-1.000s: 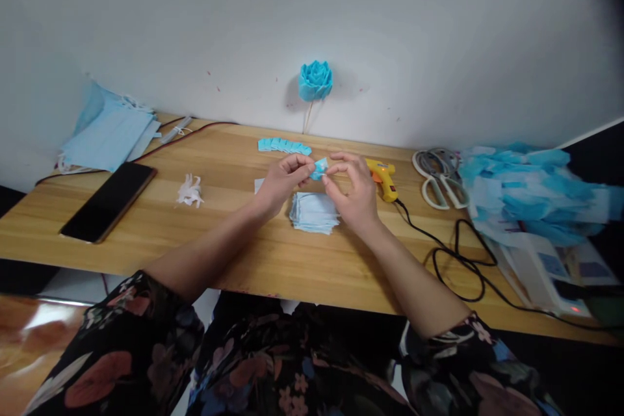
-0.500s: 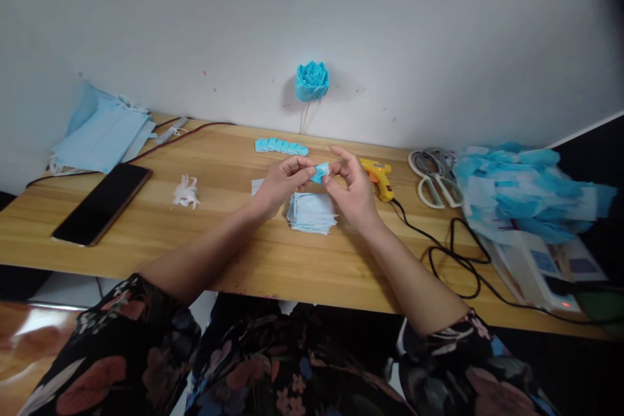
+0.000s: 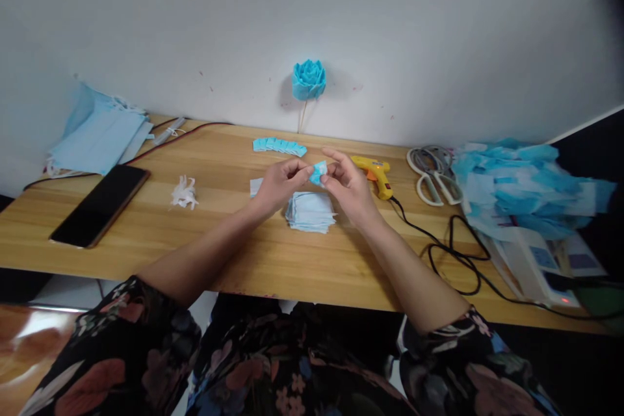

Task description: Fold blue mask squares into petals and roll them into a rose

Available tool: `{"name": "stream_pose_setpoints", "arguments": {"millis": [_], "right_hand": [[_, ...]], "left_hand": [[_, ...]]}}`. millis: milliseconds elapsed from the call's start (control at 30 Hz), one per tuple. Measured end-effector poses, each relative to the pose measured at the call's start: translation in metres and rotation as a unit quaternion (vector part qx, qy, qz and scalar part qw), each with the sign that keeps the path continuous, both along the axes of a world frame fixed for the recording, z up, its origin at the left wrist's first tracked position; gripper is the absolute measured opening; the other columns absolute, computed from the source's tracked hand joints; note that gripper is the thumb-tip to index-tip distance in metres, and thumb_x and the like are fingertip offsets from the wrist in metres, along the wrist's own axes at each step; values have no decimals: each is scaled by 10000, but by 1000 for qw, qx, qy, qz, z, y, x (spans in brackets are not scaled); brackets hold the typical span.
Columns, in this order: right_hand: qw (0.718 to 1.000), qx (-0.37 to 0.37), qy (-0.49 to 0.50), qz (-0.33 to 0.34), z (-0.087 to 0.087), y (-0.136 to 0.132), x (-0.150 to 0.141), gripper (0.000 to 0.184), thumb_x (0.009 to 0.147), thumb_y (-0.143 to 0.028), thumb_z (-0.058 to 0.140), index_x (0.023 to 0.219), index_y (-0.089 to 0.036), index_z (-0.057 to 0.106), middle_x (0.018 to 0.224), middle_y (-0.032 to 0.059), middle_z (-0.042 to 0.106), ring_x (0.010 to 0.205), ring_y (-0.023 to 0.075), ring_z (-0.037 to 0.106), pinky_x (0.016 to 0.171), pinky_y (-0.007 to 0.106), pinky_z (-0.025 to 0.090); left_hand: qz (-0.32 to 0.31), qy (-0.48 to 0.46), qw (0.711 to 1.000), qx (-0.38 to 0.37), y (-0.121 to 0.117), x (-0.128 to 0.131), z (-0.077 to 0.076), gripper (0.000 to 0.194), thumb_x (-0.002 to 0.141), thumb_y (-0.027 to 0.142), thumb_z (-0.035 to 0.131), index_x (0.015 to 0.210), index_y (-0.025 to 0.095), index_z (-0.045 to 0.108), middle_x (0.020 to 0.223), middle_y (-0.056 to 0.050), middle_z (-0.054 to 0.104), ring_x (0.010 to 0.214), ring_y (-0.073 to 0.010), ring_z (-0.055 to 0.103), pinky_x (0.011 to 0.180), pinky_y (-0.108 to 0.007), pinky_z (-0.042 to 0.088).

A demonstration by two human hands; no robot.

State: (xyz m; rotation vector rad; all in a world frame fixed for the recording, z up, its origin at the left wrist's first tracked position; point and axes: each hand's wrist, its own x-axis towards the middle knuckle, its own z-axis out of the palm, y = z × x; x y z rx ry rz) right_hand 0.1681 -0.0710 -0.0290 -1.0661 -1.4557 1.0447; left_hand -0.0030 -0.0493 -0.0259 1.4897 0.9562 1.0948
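Note:
Between my two hands I pinch a small folded piece of blue fabric (image 3: pixel 318 172), with a paler patch at its top right. My left hand (image 3: pixel 283 183) grips its left side between thumb and fingers. On the other side my right hand (image 3: pixel 348 185) holds it, index finger raised off the piece. Just below lies a stack of pale blue fabric squares (image 3: pixel 311 213). A row of folded blue pieces (image 3: pixel 279 145) lies overlapped behind my hands. Part of a pale square (image 3: pixel 256 186) shows beside my left hand.
A blue fabric flower on a stick (image 3: pixel 309 80) leans at the wall. To the right are a yellow glue gun (image 3: pixel 377 172) with its cord, scissors (image 3: pixel 436 187), a heap of blue scraps (image 3: pixel 521 185) and a power strip (image 3: pixel 533 266). Leftward lie face masks (image 3: pixel 100 136), a phone (image 3: pixel 100 206) and white strips (image 3: pixel 184 193).
My right index finger has lifted and shifted left above the blue piece. The piece has turned slightly between my fingers. The whole view has shifted a little.

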Motion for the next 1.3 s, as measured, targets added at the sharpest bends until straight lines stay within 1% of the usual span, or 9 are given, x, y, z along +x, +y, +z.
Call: {"name": "stream_pose_setpoints", "arguments": {"millis": [100,233,367,467,667,833,900,1067,1300], "right_hand": [[999,-32,26,10,4,-1,2,452,857,-309,609,1307,-279,573,847,1,620,836,176,600,810,353,496],[999,-32,24,8,9,-1,3,414,871,-373,621,1277,-298,601,900,17,648,916,200,620,877,385,502],[999,-41,18,25,6,0,3,532,819,-375,691,1329,-276,574,882,14,630,820,176,601,748,332,496],[999,-33,12,21,1,2,3,549,806,-331,694,1337,-260,574,808,-16,579,735,142,559,692,301,464],[1000,-22,12,12,0,4,5,518,806,-294,676,1315,-243,592,805,-22,576,747,136,547,700,290,447],[999,-21,29,-9,2,5,7,489,790,-282,674,1273,-233,615,795,-26,557,742,134,536,706,290,444],[999,-17,42,-12,2,6,7,482,788,-282,680,1264,-238,619,812,-23,567,753,133,540,724,294,450],[999,-16,49,-9,4,5,6,473,792,-256,669,1262,-242,621,791,-26,567,745,133,541,711,293,451],[998,-38,52,3,5,2,2,494,787,-269,669,1278,-246,622,781,-26,561,734,135,540,695,290,455]], "left_hand": [[2,12,1000,6,0,-1,-1,313,822,450,654,716,160,602,627,26,504,597,-95,413,575,-245,320],[12,20,1000,14,1,-1,-2,309,831,439,645,699,164,592,609,32,490,582,-92,401,560,-242,309],[13,24,999,22,0,0,0,287,835,411,640,703,159,600,630,30,517,601,-92,422,580,-238,333],[0,22,1000,14,-2,0,2,271,826,389,650,700,153,611,656,19,556,628,-96,463,605,-237,357],[-53,-54,995,-71,-2,0,-1,306,802,449,677,732,155,636,637,6,579,604,-103,499,606,-239,405],[-75,-128,985,-92,1,-2,-3,406,893,525,544,846,147,685,716,-36,623,662,-127,560,631,-255,438],[-62,-114,989,-77,2,-4,-2,415,902,527,533,866,145,690,731,-40,629,672,-130,564,641,-258,441],[-52,-37,997,-44,-1,-2,2,345,828,481,644,714,156,635,683,-13,597,647,-111,512,626,-244,408],[-26,-44,996,-66,-4,-1,6,233,776,376,692,713,161,627,642,11,570,615,-99,482,608,-241,392]]}}
